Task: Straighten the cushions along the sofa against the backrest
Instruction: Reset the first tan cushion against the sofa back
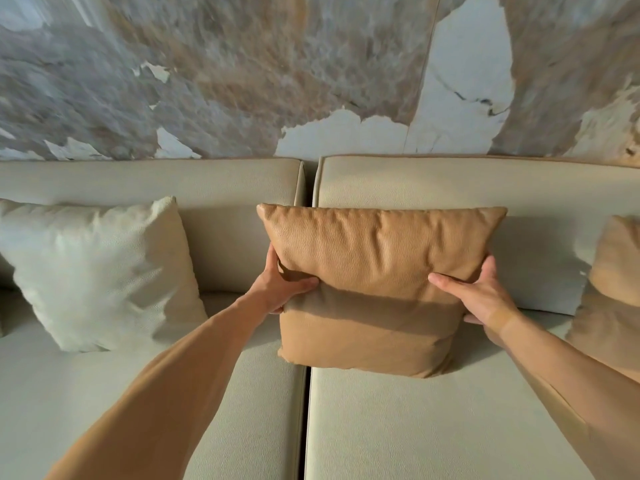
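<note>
Tan cushion (377,285) stands upright at frame centre, straddling the seam between the seat pads, back near the backrest (450,185). Left hand (282,289) and right hand (485,296) each grip a side edge, probably to square it. White cushion (97,271) leans centre left, second tan cushion (613,289) at right edge; neither obstructs.
</note>
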A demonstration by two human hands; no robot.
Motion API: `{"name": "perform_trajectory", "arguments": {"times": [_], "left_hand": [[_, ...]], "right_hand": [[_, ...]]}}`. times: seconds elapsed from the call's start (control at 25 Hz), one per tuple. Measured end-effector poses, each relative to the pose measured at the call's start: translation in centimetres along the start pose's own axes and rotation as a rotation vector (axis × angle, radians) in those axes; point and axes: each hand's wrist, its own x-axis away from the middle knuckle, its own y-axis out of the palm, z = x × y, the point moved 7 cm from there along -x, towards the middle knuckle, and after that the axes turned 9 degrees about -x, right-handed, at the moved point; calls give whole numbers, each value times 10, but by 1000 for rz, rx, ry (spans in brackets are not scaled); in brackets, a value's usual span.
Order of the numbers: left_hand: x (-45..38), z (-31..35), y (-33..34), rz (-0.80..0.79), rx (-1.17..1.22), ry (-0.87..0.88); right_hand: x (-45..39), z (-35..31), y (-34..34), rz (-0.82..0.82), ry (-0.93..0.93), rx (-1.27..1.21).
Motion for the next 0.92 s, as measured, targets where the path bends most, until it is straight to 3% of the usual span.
{"name": "perform_trajectory", "arguments": {"times": [0.32,0.68,0.92], "left_hand": [[6,36,29,-62,-27,45],[-9,24,38,-100,-38,110],[-20,-62,76,-322,-79,10]], "right_hand": [[-1,-19,-48,81,-37,6],[-5,0,-52,55,-24,-29],[-14,106,-46,-113,224,24]]}}
